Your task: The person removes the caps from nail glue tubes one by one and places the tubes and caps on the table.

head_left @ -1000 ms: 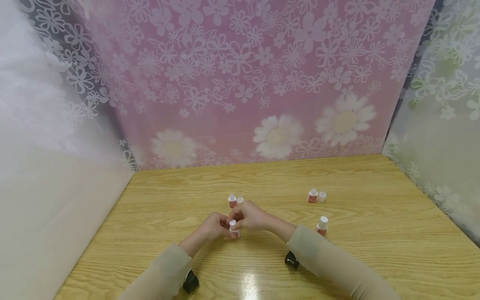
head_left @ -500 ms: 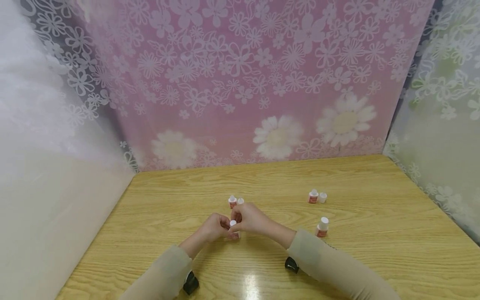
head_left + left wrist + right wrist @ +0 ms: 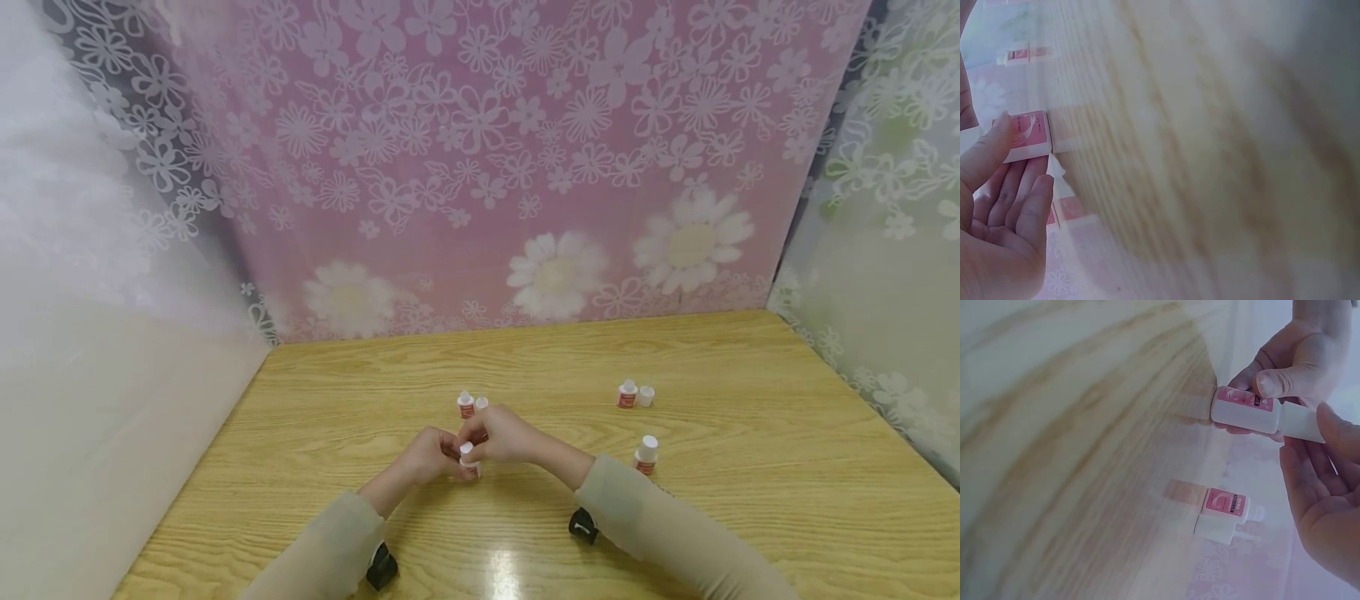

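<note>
A small white bottle [image 3: 1244, 419] with a pink-red label stands upright on the table between my hands. My left hand [image 3: 426, 456] grips its body, thumb [image 3: 991, 150] on the label side and fingers behind. The white cap [image 3: 1300, 422] sits on the bottle's top, and my right hand [image 3: 506, 433] pinches it between thumb and fingers. In the head view the fingers partly cover both cap and bottle. How far the cap is screwed on cannot be told.
Just behind my hands stands an uncapped bottle [image 3: 466, 406] with its cap [image 3: 482, 404] beside it. Another uncapped bottle [image 3: 627, 395] and loose cap [image 3: 647, 397] are at back right. A capped bottle [image 3: 646, 457] stands near my right forearm. Floral curtains surround the wooden table [image 3: 360, 383].
The fingers of my right hand shift slightly around the cap. My left hand and the bottle stay in the same place.
</note>
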The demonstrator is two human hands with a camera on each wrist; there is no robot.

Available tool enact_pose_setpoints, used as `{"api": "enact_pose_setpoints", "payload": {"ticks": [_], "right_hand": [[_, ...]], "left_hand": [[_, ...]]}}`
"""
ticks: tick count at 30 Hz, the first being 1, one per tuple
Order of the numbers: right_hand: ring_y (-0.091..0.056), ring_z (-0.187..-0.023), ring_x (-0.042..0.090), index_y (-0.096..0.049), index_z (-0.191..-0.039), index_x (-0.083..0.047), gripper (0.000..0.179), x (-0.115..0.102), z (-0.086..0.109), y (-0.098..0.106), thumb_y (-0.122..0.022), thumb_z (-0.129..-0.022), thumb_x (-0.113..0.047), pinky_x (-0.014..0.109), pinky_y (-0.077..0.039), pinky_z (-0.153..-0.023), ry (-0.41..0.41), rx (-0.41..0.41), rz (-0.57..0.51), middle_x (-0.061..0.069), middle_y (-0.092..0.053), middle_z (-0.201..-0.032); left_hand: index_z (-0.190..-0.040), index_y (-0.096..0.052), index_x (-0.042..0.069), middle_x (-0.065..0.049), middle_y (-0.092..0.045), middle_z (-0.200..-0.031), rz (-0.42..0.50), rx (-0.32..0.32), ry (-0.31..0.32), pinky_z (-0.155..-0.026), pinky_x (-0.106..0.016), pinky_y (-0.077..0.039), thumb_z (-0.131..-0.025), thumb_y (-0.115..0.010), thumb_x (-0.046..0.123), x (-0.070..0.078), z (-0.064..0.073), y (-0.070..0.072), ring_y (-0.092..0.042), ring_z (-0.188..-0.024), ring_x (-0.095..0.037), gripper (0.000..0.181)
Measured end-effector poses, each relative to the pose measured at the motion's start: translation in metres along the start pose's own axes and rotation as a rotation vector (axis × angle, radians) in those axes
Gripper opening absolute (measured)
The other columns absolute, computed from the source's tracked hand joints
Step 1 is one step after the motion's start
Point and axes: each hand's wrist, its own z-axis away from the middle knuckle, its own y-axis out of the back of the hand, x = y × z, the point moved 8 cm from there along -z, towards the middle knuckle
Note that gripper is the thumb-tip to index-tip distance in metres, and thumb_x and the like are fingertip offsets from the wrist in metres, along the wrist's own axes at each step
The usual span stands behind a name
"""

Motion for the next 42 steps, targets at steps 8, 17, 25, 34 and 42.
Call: {"api": "enact_pose_setpoints", "payload": {"ticks": [8, 17, 25, 34, 42], "right_hand": [[-0.06, -0.085, 0.019, -0.067, -0.088, -0.004, 0.012, -0.001, 0.001, -0.002, -0.068, -0.076, -0.002, 0.021, -0.046, -0.069, 0.028, -0.004, -0.012, 0.001, -0.064, -0.085], [-0.054, -0.063, 0.004, -0.059, -0.075, -0.005, 0.018, -0.002, 0.003, 0.001, -0.076, -0.069, -0.009, 0.019, -0.045, -0.057, -0.014, 0.102, 0.038, -0.006, -0.058, -0.066], [-0.059, -0.073, 0.009, -0.063, -0.077, -0.006, 0.011, -0.004, 0.003, 0.002, -0.073, -0.072, -0.005, 0.02, -0.046, -0.063, -0.002, 0.082, 0.039, -0.003, -0.062, -0.073], [-0.059, -0.082, 0.013, -0.067, -0.084, -0.003, 0.01, -0.004, 0.002, 0.0, -0.067, -0.075, 0.002, 0.021, -0.046, -0.067, 0.013, 0.056, 0.026, 0.001, -0.065, -0.081], [-0.059, -0.083, 0.02, -0.067, -0.087, -0.001, 0.015, -0.004, 0.002, -0.002, -0.063, -0.076, 0.008, 0.02, -0.045, -0.067, 0.014, 0.038, 0.02, 0.005, -0.065, -0.087]], "left_hand": [[-0.082, -0.067, -0.008, -0.013, -0.066, -0.074, 0.051, -0.01, 0.005, -0.062, -0.024, -0.046, -0.066, -0.075, -0.002, -0.023, -0.012, -0.002, -0.06, -0.067, -0.01, 0.019], [-0.076, -0.066, -0.008, -0.013, -0.066, -0.07, 0.019, -0.003, -0.006, -0.057, -0.025, -0.045, -0.067, -0.073, -0.005, -0.025, -0.013, 0.0, -0.058, -0.062, -0.009, 0.012], [-0.078, -0.066, -0.008, -0.014, -0.066, -0.072, 0.011, -0.002, -0.004, -0.059, -0.025, -0.046, -0.067, -0.073, -0.003, -0.011, -0.006, 0.0, -0.059, -0.065, -0.01, 0.014], [-0.08, -0.065, -0.012, -0.02, -0.065, -0.075, 0.013, -0.008, -0.008, -0.059, -0.023, -0.045, -0.067, -0.071, -0.007, 0.008, 0.003, 0.001, -0.06, -0.069, -0.014, 0.015], [-0.081, -0.064, -0.014, -0.022, -0.064, -0.076, 0.042, -0.024, -0.009, -0.06, -0.027, -0.047, -0.067, -0.07, -0.01, 0.008, 0.003, 0.0, -0.061, -0.069, -0.017, 0.016]]}}
